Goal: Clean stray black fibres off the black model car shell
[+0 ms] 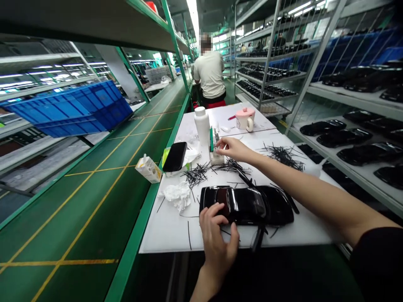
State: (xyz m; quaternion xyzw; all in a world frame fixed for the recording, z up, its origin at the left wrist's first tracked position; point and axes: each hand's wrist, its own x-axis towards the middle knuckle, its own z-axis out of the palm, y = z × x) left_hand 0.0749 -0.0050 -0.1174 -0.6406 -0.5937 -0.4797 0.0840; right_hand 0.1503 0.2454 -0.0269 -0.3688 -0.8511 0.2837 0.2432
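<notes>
A glossy black model car [248,205] lies sideways on the white table, with open doors sticking out on both sides. My left hand [217,235] rests on its left end, fingers spread and bent over the body, thumb apart at the near side. Farther off, my right hand [231,149] is at a small pale holder [217,158], fingertips pinched beside a green upright piece [211,139] and a silvery one. What those fingertips hold, if anything, is too small to make out. Thin black strips [197,175] lie in piles around the holder.
On the table are a white bottle [201,123], lidded cup [244,121], phone [175,157], crumpled tissue [178,196] and more black strips [283,157]. A drink carton [148,169] stands by the green conveyor [103,188]. Racks of model cars [359,134] line the right; a person [209,73] sits ahead.
</notes>
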